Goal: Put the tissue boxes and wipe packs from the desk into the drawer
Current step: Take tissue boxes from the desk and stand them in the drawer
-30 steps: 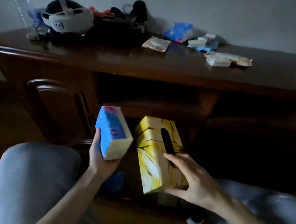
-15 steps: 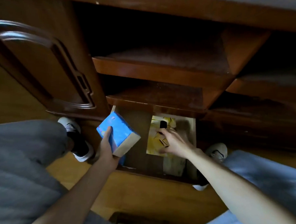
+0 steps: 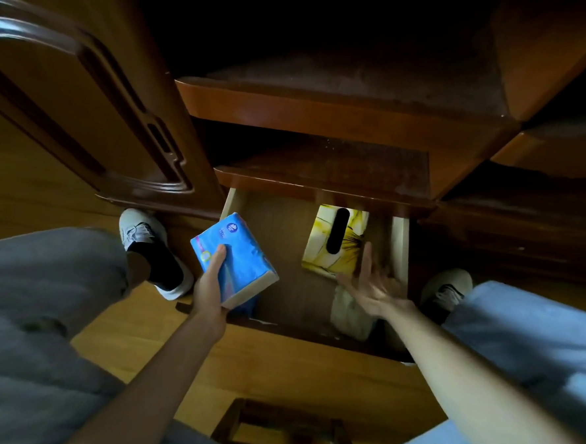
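One yellow tissue box (image 3: 335, 240) lay flat in the far right part of the open drawer (image 3: 283, 248), slot up, its far end tucked under the shelf (image 3: 324, 186) above. A pale crumpled item (image 3: 351, 314) sat in the drawer's near right corner; what it was could not be told. The right hand (image 3: 375, 288) hovered just near the box, fingers spread wide, holding nothing. The left hand (image 3: 212, 289) gripped a blue tissue pack (image 3: 234, 256) over the drawer's left edge, thumb across its top face.
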Tool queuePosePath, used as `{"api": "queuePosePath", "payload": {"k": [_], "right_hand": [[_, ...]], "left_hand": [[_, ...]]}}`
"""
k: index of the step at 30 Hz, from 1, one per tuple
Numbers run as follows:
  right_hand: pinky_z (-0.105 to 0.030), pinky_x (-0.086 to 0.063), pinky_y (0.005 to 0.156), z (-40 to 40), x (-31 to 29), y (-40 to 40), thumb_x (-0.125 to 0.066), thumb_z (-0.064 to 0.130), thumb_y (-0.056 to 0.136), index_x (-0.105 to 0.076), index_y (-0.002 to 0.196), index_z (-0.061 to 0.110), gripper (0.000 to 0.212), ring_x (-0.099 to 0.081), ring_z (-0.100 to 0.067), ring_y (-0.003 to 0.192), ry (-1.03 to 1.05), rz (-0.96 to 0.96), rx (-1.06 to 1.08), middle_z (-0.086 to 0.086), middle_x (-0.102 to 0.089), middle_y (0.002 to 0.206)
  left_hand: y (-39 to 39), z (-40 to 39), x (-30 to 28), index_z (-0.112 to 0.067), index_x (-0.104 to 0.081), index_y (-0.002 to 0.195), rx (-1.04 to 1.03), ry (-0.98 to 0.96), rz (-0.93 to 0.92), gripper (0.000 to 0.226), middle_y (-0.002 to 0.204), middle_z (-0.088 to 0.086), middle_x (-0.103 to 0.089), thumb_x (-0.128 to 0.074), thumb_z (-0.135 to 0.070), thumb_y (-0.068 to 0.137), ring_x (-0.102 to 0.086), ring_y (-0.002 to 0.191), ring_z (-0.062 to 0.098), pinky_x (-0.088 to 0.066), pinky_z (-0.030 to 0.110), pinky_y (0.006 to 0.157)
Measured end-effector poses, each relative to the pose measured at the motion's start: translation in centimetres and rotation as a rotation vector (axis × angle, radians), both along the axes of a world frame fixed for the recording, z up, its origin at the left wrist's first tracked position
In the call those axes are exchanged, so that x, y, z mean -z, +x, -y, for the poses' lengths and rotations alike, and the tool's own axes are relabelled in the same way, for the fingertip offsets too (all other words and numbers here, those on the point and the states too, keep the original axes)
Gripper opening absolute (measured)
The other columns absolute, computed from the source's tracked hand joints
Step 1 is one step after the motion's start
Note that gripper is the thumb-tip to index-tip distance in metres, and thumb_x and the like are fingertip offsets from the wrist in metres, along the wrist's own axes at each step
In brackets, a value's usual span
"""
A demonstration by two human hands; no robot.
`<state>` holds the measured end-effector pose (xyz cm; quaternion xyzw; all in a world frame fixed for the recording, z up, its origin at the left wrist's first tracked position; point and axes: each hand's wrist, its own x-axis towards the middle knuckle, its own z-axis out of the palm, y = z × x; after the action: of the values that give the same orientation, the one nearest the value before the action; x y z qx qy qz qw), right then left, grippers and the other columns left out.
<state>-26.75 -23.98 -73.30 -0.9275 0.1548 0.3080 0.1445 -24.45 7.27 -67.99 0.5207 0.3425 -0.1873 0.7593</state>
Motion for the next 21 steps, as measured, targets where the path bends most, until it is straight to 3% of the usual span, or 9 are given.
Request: {"api": "queuePosePath", "payload": {"k": [1,2,4,6,8,12,14,17,21], "right_hand": [[-0.044,-0.054,0.090,-0.5,0.5,-0.3,-0.028,0.079,0.093,0.024,0.157,0.017,0.103,-0.056,-0.036,0.128,-0.030,-0.094,0.001,-0.016,-0.038,0.158],[-0.044,-0.051,0.097,-1.0,0.9,-0.5,-0.036,0.071,0.096,0.013,0.160,0.014,0.099,-0.056,-0.036,0.127,-0.061,-0.158,0.020,-0.017,-0.047,0.152],[-0.041,-0.040,0.107,-1.6,1.0,-0.5,-0.049,0.052,0.101,-0.008,0.161,0.010,0.083,-0.043,-0.035,0.139,-0.183,-0.203,-0.033,-0.018,-0.039,0.156],[-0.038,-0.044,0.103,-1.7,-0.1,-0.1,-0.056,0.033,0.100,-0.033,0.154,0.014,0.062,-0.047,-0.033,0.136,-0.300,-0.190,-0.204,-0.015,-0.048,0.149],[-0.037,-0.048,0.091,-1.5,-2.0,0.8,-0.059,0.025,0.096,-0.057,0.135,0.018,0.040,-0.059,-0.031,0.123,-0.311,-0.205,-0.284,-0.010,-0.062,0.135],[-0.038,-0.046,0.079,-1.8,-6.7,3.9,-0.052,0.036,0.091,-0.064,0.114,0.013,0.035,-0.064,-0.033,0.105,-0.208,-0.245,-0.195,-0.014,-0.065,0.123],[-0.030,-0.047,0.063,-2.8,-8.2,5.2,-0.057,0.047,0.085,-0.064,0.096,0.013,0.036,-0.064,-0.024,0.083,0.032,-0.203,-0.057,-0.012,-0.068,0.105],[-0.021,-0.043,0.047,-6.0,-8.7,6.3,-0.065,0.059,0.080,-0.065,0.096,0.018,0.045,-0.062,-0.014,0.072,0.429,-0.048,0.303,-0.001,-0.067,0.087],[-0.020,-0.046,0.041,-10.0,-7.3,8.4,-0.066,0.056,0.081,-0.065,0.082,0.017,0.038,-0.068,-0.013,0.063,0.480,0.162,0.476,0.000,-0.071,0.075]], "left_hand": [[0.1,-0.1,0.0,-0.022,-0.063,0.127,0.000,0.018,-0.004,0.057,0.117,0.004,-0.076,-0.075,-0.054,0.082,-0.073,0.106,0.026,-0.056,0.046,0.096],[0.1,-0.2,0.0,-0.022,-0.064,0.126,-0.003,0.035,-0.008,0.055,0.116,0.004,-0.076,-0.075,-0.054,0.082,-0.073,0.106,0.026,-0.056,0.046,0.096],[0.1,-0.2,-0.1,-0.022,-0.066,0.122,-0.025,0.061,-0.021,0.051,0.112,0.003,-0.077,-0.075,-0.053,0.083,-0.074,0.104,0.025,-0.057,0.045,0.094],[0.1,-0.3,-0.2,-0.022,-0.067,0.118,-0.061,0.076,-0.030,0.046,0.111,0.002,-0.077,-0.075,-0.052,0.083,-0.074,0.102,0.024,-0.059,0.044,0.091],[0.2,-0.3,-0.3,-0.021,-0.066,0.120,-0.104,0.076,-0.026,0.047,0.113,0.003,-0.077,-0.075,-0.052,0.085,-0.073,0.104,0.025,-0.057,0.047,0.094],[0.8,-0.3,-0.8,-0.021,-0.066,0.118,-0.198,0.041,-0.028,0.045,0.112,0.002,-0.077,-0.075,-0.051,0.085,-0.074,0.102,0.024,-0.057,0.046,0.095],[1.1,-0.3,-1.1,-0.023,-0.067,0.114,-0.220,0.033,-0.011,0.041,0.110,0.001,-0.078,-0.074,-0.052,0.085,-0.075,0.098,0.021,-0.058,0.043,0.088],[1.2,-0.6,-1.4,-0.022,-0.066,0.119,-0.262,0.056,0.012,0.046,0.111,0.000,-0.077,-0.073,-0.052,0.086,-0.075,0.098,0.020,-0.058,0.041,0.086],[1.3,-2.0,-1.8,-0.020,-0.064,0.128,-0.349,0.073,0.036,0.052,0.116,0.001,-0.075,-0.073,-0.051,0.087,-0.072,0.107,0.024,-0.057,0.046,0.093]]}}
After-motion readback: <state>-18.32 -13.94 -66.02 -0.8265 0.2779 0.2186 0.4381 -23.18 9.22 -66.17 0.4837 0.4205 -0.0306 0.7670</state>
